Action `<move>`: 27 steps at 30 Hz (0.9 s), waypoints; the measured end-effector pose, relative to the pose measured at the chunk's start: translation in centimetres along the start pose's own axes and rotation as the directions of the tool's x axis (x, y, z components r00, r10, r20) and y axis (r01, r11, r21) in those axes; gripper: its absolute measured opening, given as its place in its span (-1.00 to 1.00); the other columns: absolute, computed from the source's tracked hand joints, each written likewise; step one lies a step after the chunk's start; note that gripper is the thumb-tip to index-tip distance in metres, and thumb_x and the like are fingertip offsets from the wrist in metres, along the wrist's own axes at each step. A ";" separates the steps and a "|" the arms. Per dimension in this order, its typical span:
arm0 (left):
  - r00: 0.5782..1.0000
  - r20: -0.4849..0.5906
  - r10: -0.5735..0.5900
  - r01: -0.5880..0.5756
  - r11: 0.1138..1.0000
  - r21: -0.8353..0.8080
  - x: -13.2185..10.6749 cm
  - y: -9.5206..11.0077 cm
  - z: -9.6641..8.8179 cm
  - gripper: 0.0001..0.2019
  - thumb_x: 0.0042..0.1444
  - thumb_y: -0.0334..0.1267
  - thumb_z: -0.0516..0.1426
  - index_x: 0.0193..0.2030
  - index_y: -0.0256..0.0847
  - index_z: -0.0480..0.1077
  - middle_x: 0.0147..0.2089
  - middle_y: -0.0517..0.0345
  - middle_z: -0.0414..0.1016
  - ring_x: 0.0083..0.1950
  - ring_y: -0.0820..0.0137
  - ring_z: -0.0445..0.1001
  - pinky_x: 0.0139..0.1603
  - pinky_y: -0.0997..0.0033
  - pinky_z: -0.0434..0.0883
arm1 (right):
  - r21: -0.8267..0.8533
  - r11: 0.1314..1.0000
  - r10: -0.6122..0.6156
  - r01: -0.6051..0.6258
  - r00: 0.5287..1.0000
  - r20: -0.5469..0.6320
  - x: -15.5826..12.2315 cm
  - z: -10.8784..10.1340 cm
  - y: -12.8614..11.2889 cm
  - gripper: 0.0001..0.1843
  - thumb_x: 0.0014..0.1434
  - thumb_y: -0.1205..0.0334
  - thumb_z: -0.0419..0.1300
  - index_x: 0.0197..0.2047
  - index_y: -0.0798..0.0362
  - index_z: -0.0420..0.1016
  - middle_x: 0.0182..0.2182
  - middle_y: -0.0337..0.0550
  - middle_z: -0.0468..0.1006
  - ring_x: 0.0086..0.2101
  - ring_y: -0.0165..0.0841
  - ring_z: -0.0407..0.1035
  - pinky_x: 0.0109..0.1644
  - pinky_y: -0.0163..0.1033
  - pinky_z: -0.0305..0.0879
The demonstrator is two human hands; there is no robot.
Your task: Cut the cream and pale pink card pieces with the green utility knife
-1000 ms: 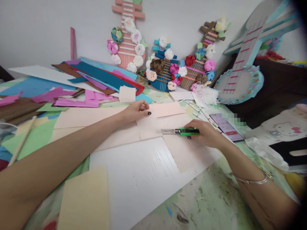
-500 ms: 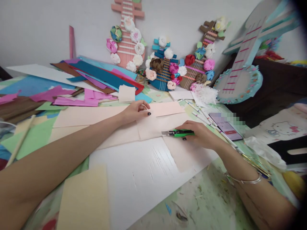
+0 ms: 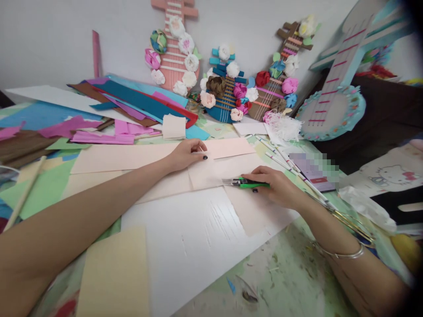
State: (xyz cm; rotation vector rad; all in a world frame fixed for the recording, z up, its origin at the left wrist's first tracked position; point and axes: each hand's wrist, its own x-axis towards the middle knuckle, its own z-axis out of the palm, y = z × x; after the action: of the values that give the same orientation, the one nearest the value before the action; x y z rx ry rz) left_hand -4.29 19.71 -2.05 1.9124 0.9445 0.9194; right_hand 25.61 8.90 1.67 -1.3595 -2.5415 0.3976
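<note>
In my right hand (image 3: 276, 185) is a green and black utility knife (image 3: 253, 182), its blade out and pointing left. The blade tip lies at the lower edge of a folded sheet of pale peach paper (image 3: 228, 171). My left hand (image 3: 188, 154) rests on that peach paper, fingers loosely curled and thumb apart, near a narrower peach strip (image 3: 233, 148). Beneath the paper is a white board (image 3: 185, 251) with scored lines on its surface. Another peach piece (image 3: 251, 215) lies on the board below my right hand.
Coloured paper sheets (image 3: 139, 99) are heaped at the back left. Flower-decorated instrument models (image 3: 224, 101) lean against the wall. A phone (image 3: 313, 174), striped sticks (image 3: 291, 169) and scissors (image 3: 353, 224) lie to the right. Yellow card (image 3: 114, 273) is at the front left.
Both hands and the knife hold nearly the same place on the paper. The view has shifted slightly.
</note>
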 end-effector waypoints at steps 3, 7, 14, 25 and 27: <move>1.000 0.003 0.005 -0.005 1.000 0.016 0.0 0.0 0.1 -0.75 -0.06 -0.19 0.23 -0.26 -0.25 0.37 -0.49 0.29 0.29 -0.47 0.50 0.28 -0.49 0.54 0.19 | 0.003 1.000 -0.001 0.001 1.000 -0.001 -0.2 0.0 0.0 -0.41 0.11 0.46 0.06 0.17 -0.18 0.42 -0.11 -0.08 0.48 -0.12 -0.22 0.39 -0.03 -0.10 0.33; 1.000 0.015 0.011 -0.012 0.999 0.034 -0.2 0.1 0.1 -0.75 -0.03 -0.17 0.22 -0.24 -0.25 0.36 -0.49 0.28 0.31 -0.48 0.50 0.29 -0.50 0.54 0.20 | 0.023 1.000 0.004 -0.004 1.000 0.013 -0.3 -0.1 -0.2 -0.41 0.11 0.46 0.06 0.17 -0.16 0.42 -0.12 -0.08 0.49 -0.14 -0.23 0.40 -0.04 -0.12 0.33; 0.996 0.002 0.085 -0.084 0.985 0.149 -0.3 0.0 0.1 -0.74 0.01 -0.17 0.20 -0.19 -0.25 0.37 -0.40 0.20 0.39 -0.40 0.44 0.35 -0.41 0.47 0.30 | 0.029 1.000 -0.003 0.003 1.000 -0.007 -0.6 0.0 -0.3 -0.42 0.11 0.45 0.08 0.16 -0.17 0.43 -0.12 -0.09 0.48 -0.14 -0.24 0.41 -0.05 -0.13 0.34; 0.834 0.435 0.340 -0.524 0.738 0.426 -0.5 0.8 1.3 -0.72 0.25 -0.29 0.06 0.02 0.02 0.49 0.25 0.09 0.32 0.34 0.11 0.06 0.30 -0.02 0.02 | -0.017 1.000 -0.018 0.018 0.999 -0.029 0.0 -0.3 -0.2 -0.41 0.03 0.53 0.09 0.09 -0.10 0.51 -0.11 -0.10 0.55 -0.13 -0.22 0.43 -0.03 -0.13 0.34; 0.843 0.464 0.273 -0.492 0.740 0.459 -0.5 0.4 1.4 -0.68 0.27 -0.30 0.03 0.08 0.07 0.46 0.29 0.11 0.28 0.36 0.09 0.02 0.30 -0.06 0.01 | -0.006 1.000 -0.017 0.017 1.000 -0.024 0.0 -0.3 -0.1 -0.42 0.03 0.53 0.09 0.09 -0.10 0.51 -0.12 -0.10 0.55 -0.13 -0.22 0.42 -0.04 -0.13 0.33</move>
State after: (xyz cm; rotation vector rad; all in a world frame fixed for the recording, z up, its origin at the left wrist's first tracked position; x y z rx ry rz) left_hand -3.20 18.69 -2.43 2.7601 0.6235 0.4774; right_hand 25.65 8.91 1.93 -1.3356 -2.5353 0.3685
